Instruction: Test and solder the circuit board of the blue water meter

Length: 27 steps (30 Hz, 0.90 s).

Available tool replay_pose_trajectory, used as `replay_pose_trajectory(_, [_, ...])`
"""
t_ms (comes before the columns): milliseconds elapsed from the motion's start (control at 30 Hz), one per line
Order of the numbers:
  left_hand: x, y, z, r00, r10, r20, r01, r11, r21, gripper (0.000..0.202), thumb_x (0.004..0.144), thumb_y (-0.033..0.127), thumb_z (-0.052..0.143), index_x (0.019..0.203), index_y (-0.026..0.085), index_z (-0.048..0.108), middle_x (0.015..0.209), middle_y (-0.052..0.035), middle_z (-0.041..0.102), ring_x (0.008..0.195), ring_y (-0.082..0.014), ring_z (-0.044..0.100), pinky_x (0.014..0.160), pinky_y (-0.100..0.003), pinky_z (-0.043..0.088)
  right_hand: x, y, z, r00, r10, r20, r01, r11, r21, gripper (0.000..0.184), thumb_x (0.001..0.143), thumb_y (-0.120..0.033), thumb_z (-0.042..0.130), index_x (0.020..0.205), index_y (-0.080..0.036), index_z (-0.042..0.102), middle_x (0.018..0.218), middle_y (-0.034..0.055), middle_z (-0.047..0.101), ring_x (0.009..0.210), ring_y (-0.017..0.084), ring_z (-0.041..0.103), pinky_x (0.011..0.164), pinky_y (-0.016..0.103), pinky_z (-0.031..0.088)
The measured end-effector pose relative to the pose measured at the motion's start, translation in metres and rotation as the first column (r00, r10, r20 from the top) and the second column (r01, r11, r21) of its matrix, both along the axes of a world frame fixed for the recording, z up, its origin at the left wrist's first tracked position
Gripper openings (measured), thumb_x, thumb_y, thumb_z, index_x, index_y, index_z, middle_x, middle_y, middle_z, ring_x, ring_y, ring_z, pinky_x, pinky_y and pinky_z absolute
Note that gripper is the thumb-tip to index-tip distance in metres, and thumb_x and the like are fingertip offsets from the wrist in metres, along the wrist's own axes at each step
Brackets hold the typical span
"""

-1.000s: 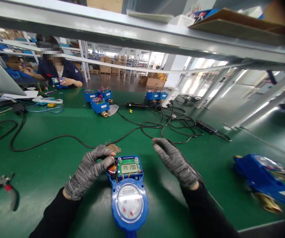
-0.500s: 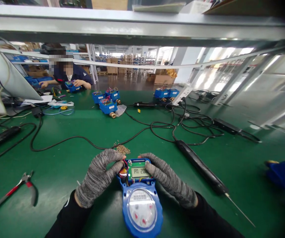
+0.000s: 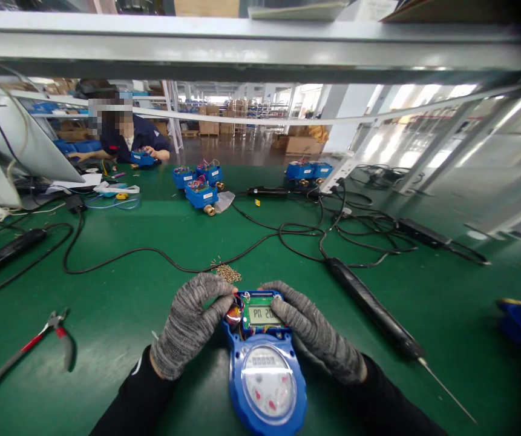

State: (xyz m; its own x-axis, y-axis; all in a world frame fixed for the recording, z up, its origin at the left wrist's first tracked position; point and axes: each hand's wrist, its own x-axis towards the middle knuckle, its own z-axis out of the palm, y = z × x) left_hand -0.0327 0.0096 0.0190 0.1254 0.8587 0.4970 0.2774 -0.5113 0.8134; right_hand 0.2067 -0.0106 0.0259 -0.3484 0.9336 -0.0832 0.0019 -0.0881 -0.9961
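A blue water meter [image 3: 267,378] lies in front of me with its electronics box uncovered. A green circuit board with a small display [image 3: 260,314] sits inside the box, partly covered by my right thumb. My left hand [image 3: 192,324], in a grey knit glove, pinches thin red wires [image 3: 238,298] at the box's upper left corner, above an orange-wrapped round part [image 3: 233,314]. Gloved too, my right hand [image 3: 317,330] grips the box's right side, thumb over the board and fingers behind the far edge. A pile of small brass-coloured screws [image 3: 228,274] lies just beyond the box.
Red-and-grey pliers [image 3: 51,330] rest at left. To the right lies a black electric screwdriver [image 3: 373,309] with a long bit, near tangled cables [image 3: 301,229]. Several blue meters [image 3: 201,195] stand farther back. A co-worker [image 3: 135,136] handles another meter across the table. A shelf beam [image 3: 242,45] spans overhead.
The whole view has shifted slightly, so things sit farther right. My hands keep nearly the same hold on the meter and wires. The co-worker's meter has been lowered a little.
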Motion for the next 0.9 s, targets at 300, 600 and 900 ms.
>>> replay_pose_trajectory(300, [-0.004,0.001,0.004,0.992,-0.019,-0.124,0.024,0.999,0.036,0.011,0.086,0.025,0.067,0.095,0.024,0.075,0.096,-0.0053,0.076,0.093,-0.0206,0.069,0.093,-0.041,0.055,-0.002,-0.002,0.003,1.0,-0.03,-0.002,0.03,1.0,-0.007,0.047,0.091,-0.056,0.06,0.121,-0.021,0.057,0.106,0.0095,0.067,0.096,0.028,0.068,0.081,0.042,0.055])
replay_pose_trajectory(600, [-0.016,-0.003,0.014,0.902,-0.101,-0.42,0.228,0.937,0.265,0.027,0.09,0.014,0.053,0.112,0.021,0.067,0.128,-0.0088,0.064,0.124,-0.0228,0.055,0.112,-0.046,0.04,-0.003,-0.005,0.005,0.996,-0.088,-0.014,0.089,0.996,0.03,0.043,0.09,-0.052,0.064,0.118,-0.021,0.063,0.099,0.0079,0.069,0.09,0.026,0.068,0.08,0.041,0.056])
replay_pose_trajectory(900, [-0.007,-0.007,0.014,0.944,-0.022,-0.33,0.101,0.97,0.223,0.019,0.094,0.025,0.054,0.106,0.023,0.068,0.111,-0.0063,0.07,0.111,-0.0223,0.061,0.1,-0.042,0.051,-0.002,-0.004,0.01,0.996,-0.087,-0.018,0.088,0.992,0.094,0.036,0.086,-0.056,0.065,0.106,-0.027,0.069,0.094,0.0079,0.071,0.081,0.027,0.069,0.069,0.041,0.059])
